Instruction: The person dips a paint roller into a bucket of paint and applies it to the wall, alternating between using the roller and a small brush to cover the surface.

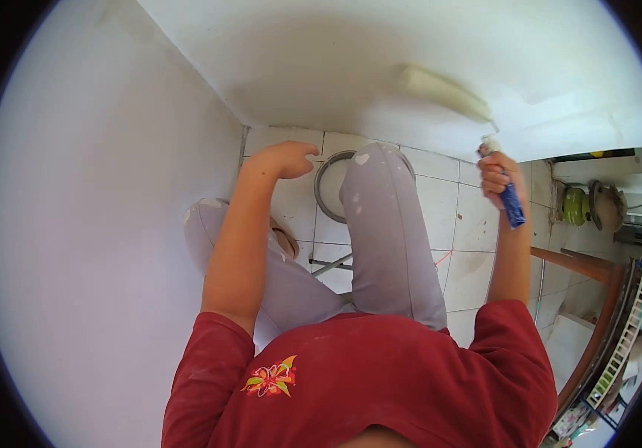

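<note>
My right hand point(499, 176) is wrapped round the blue handle point(513, 205) of a paint roller. The pale roller sleeve point(446, 92) lies against the white wall point(560, 67) in front of me, slanting down to the right. My left hand point(291, 159) hangs in the air at the left of a round grey-rimmed bucket point(321, 196), its fingers loosely bent and apart, holding nothing. The bucket holds whitish paint and is partly hidden behind my right knee.
Side wall point(104, 209) close at my left, meeting the front wall in a corner. White floor tiles point(474, 216) carry brown spots. At the right are a green gas cylinder point(576, 206), a wooden frame point(576, 264) and a cluttered rack point(623, 336).
</note>
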The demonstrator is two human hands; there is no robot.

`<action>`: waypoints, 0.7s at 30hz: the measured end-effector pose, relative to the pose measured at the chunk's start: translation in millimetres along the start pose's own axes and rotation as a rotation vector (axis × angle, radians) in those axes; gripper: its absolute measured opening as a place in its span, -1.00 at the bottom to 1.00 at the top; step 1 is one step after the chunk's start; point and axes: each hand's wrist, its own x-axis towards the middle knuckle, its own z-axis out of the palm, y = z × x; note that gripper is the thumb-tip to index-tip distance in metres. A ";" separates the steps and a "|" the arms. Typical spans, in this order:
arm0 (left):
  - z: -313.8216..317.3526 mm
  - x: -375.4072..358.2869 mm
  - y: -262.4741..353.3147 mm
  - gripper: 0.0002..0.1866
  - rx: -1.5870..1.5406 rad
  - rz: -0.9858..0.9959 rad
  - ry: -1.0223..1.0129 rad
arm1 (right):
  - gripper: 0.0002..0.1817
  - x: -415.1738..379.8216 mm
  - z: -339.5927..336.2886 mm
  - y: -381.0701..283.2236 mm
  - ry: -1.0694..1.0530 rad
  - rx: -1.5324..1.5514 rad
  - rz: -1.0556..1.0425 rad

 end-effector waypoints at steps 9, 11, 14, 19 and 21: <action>26.0 -5.0 -91.7 -0.44 0.003 -0.153 0.065 | -0.80 -59.9 51.6 -21.2 -0.137 -0.112 -0.311; 34.9 -1.7 -109.9 -0.41 -0.004 -0.093 0.023 | -0.80 -59.7 52.5 -23.6 -0.134 -0.135 -0.376; 44.1 12.6 -131.8 -0.41 -0.017 -0.028 -0.012 | -0.80 -63.5 61.5 -18.0 0.012 -0.294 -0.535; 38.4 12.3 -136.0 -0.41 0.040 -0.089 0.026 | -0.67 -87.4 95.1 -13.7 0.302 -0.694 -0.918; 36.6 12.2 -135.0 -0.40 0.042 -0.198 0.016 | -0.58 -102.2 108.6 -5.6 0.384 -0.790 -1.014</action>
